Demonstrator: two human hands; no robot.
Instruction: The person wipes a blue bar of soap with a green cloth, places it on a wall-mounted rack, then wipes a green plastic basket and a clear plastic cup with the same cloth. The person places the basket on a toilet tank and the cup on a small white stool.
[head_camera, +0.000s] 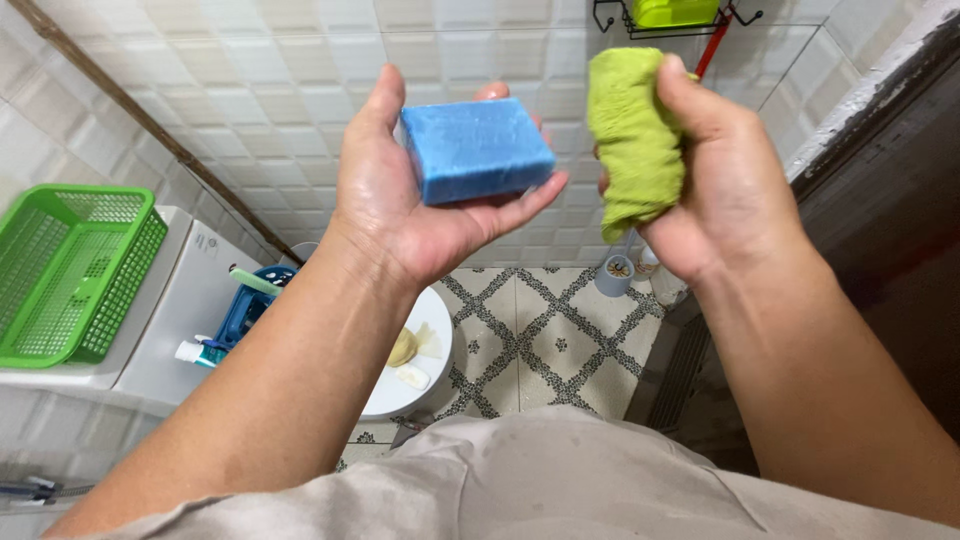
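A green plastic mesh basket (70, 270) sits far left. The left hand (400, 200) cradles a blue rectangular soap bar (476, 150) on curled fingers; just right, the right hand (720, 180) squeezes a bunched yellow-green cloth (632, 135).

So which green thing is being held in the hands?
The crumpled green cloth, squeezed in the right hand. The green plastic basket sits untouched on the white ledge at left, and the left hand holds a blue soap bar.

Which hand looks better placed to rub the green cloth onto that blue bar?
Probably the right hand: it grips the bunched green cloth just beside the blue bar, which lies in the left hand, so the left mostly needs to hold steady.
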